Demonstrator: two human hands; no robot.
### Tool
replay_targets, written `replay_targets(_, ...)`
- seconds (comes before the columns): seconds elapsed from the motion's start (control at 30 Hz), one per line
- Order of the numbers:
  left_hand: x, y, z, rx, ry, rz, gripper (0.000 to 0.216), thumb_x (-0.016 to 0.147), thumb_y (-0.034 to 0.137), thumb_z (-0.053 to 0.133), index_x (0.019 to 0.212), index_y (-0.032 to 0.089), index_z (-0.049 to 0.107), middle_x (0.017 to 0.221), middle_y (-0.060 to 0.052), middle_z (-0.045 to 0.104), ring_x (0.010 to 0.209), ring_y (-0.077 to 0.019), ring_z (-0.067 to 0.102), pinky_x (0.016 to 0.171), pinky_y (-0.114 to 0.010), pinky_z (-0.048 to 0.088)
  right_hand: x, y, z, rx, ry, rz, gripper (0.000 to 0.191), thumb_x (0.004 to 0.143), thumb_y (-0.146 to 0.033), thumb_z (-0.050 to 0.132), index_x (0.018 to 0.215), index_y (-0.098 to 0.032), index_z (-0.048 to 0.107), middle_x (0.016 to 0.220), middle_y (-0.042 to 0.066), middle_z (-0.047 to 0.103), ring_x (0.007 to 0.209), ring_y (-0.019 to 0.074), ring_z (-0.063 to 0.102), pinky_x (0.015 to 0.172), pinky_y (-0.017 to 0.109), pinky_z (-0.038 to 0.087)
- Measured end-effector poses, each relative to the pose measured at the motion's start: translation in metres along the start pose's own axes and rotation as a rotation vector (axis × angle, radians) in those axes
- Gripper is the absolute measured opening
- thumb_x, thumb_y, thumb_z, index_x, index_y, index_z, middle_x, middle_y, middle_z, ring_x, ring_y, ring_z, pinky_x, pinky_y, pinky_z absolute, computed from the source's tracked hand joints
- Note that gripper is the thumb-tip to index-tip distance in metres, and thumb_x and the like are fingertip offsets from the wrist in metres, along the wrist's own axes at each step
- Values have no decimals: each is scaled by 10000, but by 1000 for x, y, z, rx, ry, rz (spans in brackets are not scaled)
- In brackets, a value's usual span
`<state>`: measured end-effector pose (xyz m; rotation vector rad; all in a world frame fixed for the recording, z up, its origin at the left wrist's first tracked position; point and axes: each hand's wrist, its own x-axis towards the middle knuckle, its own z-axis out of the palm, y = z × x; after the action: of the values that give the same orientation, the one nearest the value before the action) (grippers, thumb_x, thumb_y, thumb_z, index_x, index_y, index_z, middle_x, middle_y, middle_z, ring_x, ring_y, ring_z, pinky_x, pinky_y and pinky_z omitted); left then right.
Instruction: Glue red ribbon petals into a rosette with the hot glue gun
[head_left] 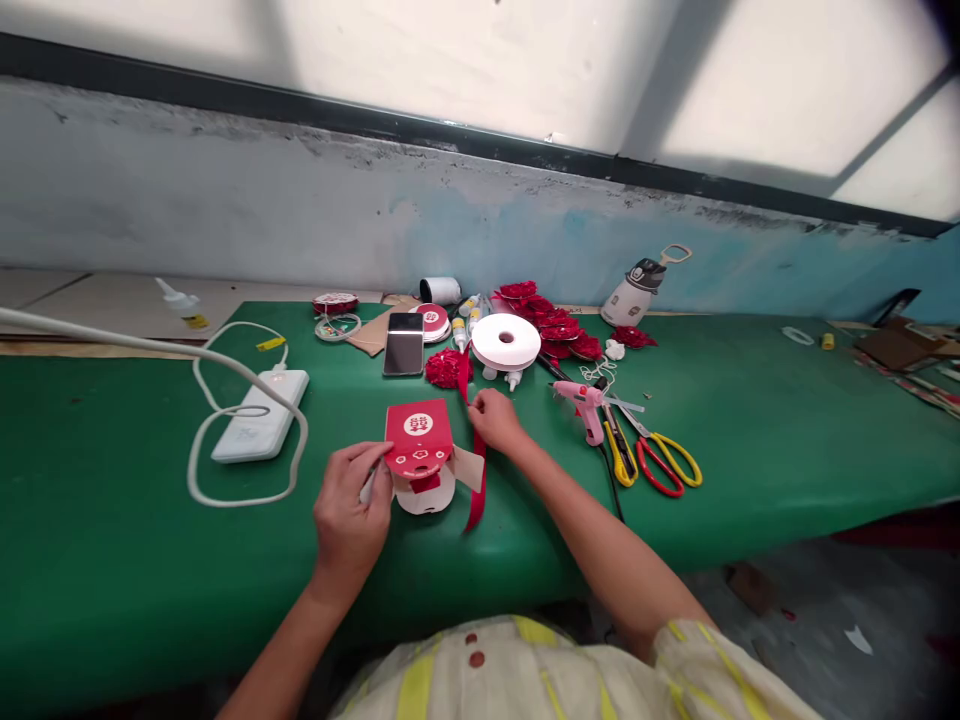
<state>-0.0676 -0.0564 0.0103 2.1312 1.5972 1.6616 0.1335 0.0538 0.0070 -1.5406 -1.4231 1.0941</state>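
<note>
Cardboard box [420, 440], red and open-flapped, is pinched by left hand [351, 508], flat ribbon [478, 490] by right hand [496, 420].

- IMO we're looking at a small craft workshop
- glue gun [589, 405], cutter [622, 455] & scissors [646, 434] are lying v. close together on a long green-covered bench [765, 400]
- red ribbon [478, 503] is running past a white reel [491, 345], w/ a bunch of red rosettes [559, 325] sitting behind, aka craft supplies
- wall [262, 190] is showing scuffed, patchy paint, so it's looking p. rough
- scraps [859, 640] are littering the floor [810, 590] ofc
</note>
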Motion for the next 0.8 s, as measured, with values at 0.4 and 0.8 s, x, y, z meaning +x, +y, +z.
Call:
replay_targets(0.4, 8, 9, 42, -98, -99, 58, 236, 881, 113, 531, 1080, 182, 639, 973, -75, 581, 913, -177, 589, 822, -318, 510, -66, -22, -96, 734, -160, 104, 373, 741, -257, 723, 1077, -194, 575, 676, -27, 629, 501, 83, 531, 541, 245, 450)
replay_targets(0.8, 25, 6, 80, -104, -309, 153, 241, 919, 177, 455, 1067, 195, 643, 978, -83, 594, 896, -180, 587, 831, -328, 492, -115, -63, -90, 758, -303, -11, 273, 844, -389, 638, 962, -147, 684, 804, 61, 720, 709, 182, 680, 707, 343, 552)
